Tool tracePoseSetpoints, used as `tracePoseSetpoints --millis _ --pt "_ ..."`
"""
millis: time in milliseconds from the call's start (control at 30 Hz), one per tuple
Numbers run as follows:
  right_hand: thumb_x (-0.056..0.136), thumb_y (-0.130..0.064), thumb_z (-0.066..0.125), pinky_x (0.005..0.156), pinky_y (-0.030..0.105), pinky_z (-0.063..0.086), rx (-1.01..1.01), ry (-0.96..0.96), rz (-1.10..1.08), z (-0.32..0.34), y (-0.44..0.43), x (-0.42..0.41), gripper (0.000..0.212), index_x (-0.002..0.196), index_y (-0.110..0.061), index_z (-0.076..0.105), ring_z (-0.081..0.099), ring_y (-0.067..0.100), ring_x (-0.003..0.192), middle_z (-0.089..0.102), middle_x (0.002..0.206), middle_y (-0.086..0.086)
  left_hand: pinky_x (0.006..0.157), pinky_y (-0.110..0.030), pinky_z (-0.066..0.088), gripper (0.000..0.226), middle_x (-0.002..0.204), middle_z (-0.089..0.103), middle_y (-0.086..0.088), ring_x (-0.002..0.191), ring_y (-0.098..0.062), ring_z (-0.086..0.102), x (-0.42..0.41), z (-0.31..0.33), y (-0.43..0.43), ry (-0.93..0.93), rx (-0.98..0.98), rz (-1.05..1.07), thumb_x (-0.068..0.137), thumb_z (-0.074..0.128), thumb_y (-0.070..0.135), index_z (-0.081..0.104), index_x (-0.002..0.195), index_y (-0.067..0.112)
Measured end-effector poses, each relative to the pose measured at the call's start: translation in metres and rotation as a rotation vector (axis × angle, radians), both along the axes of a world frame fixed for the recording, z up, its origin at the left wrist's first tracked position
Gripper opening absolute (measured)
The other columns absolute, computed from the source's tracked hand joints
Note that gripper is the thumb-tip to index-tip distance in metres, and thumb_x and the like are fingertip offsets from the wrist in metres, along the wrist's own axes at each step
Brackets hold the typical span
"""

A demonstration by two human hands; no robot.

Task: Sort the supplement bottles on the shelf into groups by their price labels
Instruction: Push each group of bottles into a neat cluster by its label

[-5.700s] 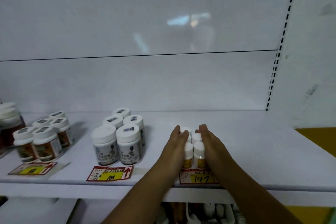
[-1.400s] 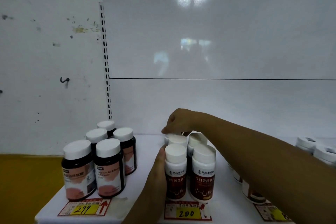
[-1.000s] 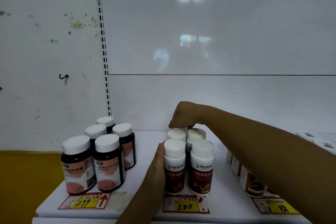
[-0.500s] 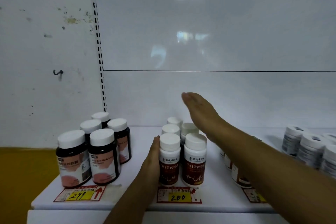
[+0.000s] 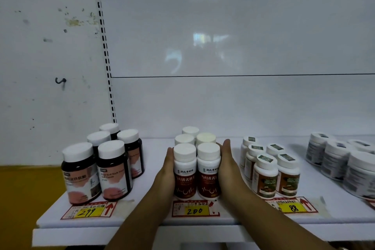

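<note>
Bottles (image 5: 185,176) btwn L hand (image 5: 166,170) — R hand (image 5: 228,166), fingers (image 5: 226,147) flat

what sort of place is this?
Probably a shop or pharmacy display, maybe staged: supplement bottles grouped on a white shelf, price tags reading 299, 200, 88 along its front, slotted upright behind.

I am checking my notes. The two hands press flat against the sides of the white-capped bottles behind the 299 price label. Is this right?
Not quite. The head view shows the left hand and right hand pressing flat against the sides of the white-capped bottles behind the 200 price label; the 299 price label lies before the dark bottles.
</note>
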State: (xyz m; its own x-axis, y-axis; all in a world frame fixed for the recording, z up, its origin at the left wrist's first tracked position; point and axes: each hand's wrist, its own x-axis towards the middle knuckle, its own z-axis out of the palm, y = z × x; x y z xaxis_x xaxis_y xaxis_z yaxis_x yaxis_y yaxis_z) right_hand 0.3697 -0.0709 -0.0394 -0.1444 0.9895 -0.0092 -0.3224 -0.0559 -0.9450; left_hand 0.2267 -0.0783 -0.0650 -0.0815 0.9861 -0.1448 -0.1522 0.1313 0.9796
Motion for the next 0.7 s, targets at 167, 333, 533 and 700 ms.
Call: tracePoseSetpoints --millis 167,333,533,700 --pt "0.094 -0.058 0.016 0.105 0.048 0.039 0.072 -0.113 -0.051 -0.002 0.0 0.002 0.061 0.122 -0.026 0.059 0.059 0.024 0.112 0.066 0.12 0.004 0.058 -0.026 0.05 0.052 0.06 0.071 0.015 0.068 -0.009 0.069 0.002 0.0 0.001 0.103 0.01 0.036 0.083 0.019 0.072 0.061 0.085 0.041" --pt "0.095 -0.055 0.019 0.108 0.047 0.034 0.103 -0.205 -0.125 -0.003 0.001 0.005 0.056 0.132 -0.026 0.05 0.051 0.021 0.122 0.056 0.134 0.003 0.06 -0.022 0.051 0.064 0.079 0.072 0.016 0.076 -0.004 0.067 0.004 0.002 -0.001 0.122 0.038 0.0 0.076 0.018 0.076 0.058 0.111 0.042" --pt "0.09 -0.064 0.019 0.104 0.047 0.039 0.104 -0.335 -0.14 -0.002 0.0 0.01 0.056 0.124 -0.038 0.055 0.056 0.018 0.113 0.062 0.125 -0.004 0.055 -0.019 0.047 0.061 0.09 0.067 0.021 0.068 0.0 0.063 0.003 0.004 -0.002 0.081 0.069 0.017 0.086 0.02 0.068 0.054 0.123 0.034" --pt "0.092 -0.059 0.017 0.108 0.036 0.028 0.194 -0.451 -0.261 0.003 0.001 0.018 0.055 0.137 -0.036 0.039 0.04 0.016 0.13 0.044 0.143 -0.006 0.105 -0.047 0.039 0.059 0.137 0.055 -0.002 0.12 -0.022 0.054 0.002 0.005 -0.004 -0.026 0.118 0.012 0.089 0.026 0.064 0.045 0.136 0.035"
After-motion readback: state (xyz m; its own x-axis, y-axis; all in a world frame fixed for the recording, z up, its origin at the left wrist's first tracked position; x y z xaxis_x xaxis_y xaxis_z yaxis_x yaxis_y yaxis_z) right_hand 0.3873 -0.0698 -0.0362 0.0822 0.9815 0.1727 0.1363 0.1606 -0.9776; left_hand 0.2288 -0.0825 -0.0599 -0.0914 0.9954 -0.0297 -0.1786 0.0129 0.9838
